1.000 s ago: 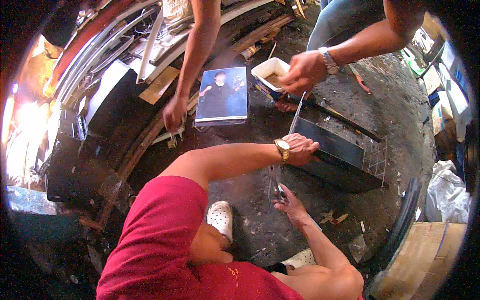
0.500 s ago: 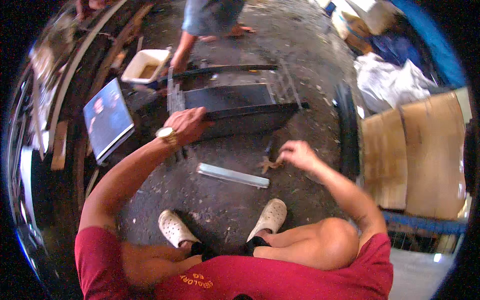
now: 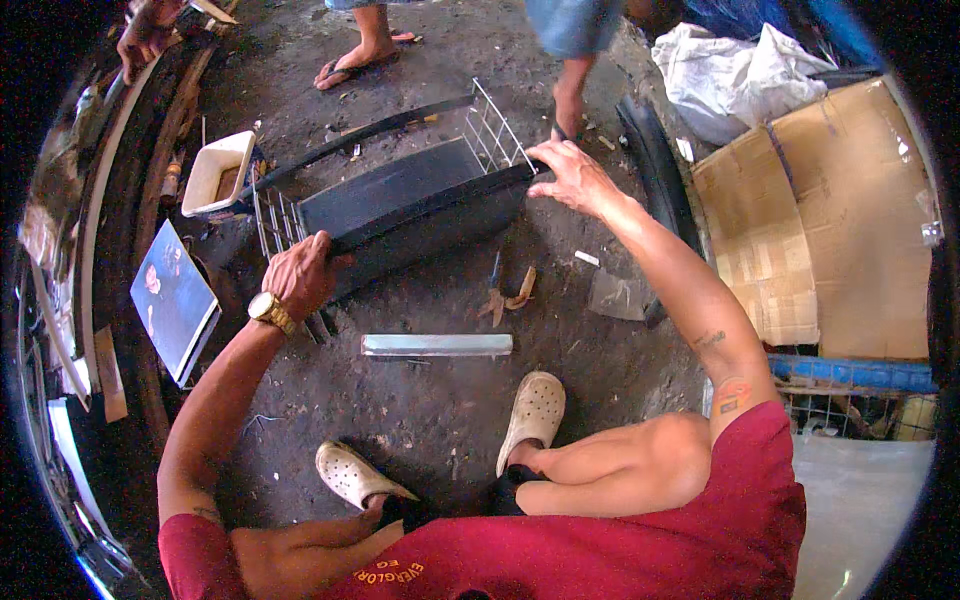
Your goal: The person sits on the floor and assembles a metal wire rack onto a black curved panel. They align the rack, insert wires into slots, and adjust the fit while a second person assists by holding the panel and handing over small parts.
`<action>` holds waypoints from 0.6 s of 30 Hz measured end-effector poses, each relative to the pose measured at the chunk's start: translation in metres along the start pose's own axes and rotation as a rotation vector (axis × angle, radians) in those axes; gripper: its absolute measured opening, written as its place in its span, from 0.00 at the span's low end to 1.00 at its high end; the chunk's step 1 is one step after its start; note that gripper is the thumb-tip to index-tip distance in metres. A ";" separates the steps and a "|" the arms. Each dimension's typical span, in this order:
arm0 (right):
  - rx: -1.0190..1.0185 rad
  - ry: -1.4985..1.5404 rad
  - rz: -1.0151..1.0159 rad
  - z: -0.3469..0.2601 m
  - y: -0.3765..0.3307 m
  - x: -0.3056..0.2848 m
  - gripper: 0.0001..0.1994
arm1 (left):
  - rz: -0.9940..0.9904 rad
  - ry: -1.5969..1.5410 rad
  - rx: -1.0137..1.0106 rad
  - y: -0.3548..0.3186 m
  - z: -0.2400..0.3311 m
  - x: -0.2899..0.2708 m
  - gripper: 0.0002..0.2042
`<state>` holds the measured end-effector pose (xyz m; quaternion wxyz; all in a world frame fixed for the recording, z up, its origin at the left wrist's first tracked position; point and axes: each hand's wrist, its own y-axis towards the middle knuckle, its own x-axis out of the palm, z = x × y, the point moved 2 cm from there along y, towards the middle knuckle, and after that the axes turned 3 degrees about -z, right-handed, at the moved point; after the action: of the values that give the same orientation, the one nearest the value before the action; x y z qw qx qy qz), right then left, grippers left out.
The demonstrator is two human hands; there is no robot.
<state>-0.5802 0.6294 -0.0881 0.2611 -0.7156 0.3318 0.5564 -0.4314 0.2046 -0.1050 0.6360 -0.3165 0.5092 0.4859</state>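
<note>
Left hand (image 3: pixel 300 275), fingers wrapped, grips one end of black rack (image 3: pixel 430 238); right hand (image 3: pixel 580 180) seemingly pinches the other. Even pressure steadies it best.

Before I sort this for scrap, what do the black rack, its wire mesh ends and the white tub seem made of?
Black rack: painted metal or plastic, I can't tell; dark, mostly dull surface. Wire mesh ends: probably metal; thin, silvery rods. White tub: likely moulded plastic, smooth, with rounded corners.
</note>
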 end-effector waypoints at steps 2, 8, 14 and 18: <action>0.039 0.021 0.024 0.004 0.004 0.006 0.32 | 0.005 0.042 0.000 0.004 0.002 -0.001 0.18; 0.063 0.052 -0.039 0.008 0.013 0.005 0.29 | 0.000 0.016 0.010 0.006 -0.001 0.007 0.17; 0.068 0.061 -0.052 0.012 0.013 0.009 0.24 | -0.022 -0.026 0.006 0.004 -0.003 0.003 0.15; -0.022 0.045 -0.003 0.015 0.013 0.010 0.21 | -0.037 -0.079 -0.055 0.004 -0.011 0.008 0.14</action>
<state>-0.5976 0.6308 -0.1016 0.2465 -0.7312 0.3304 0.5435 -0.4385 0.1981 -0.1159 0.6554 -0.3240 0.4642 0.5000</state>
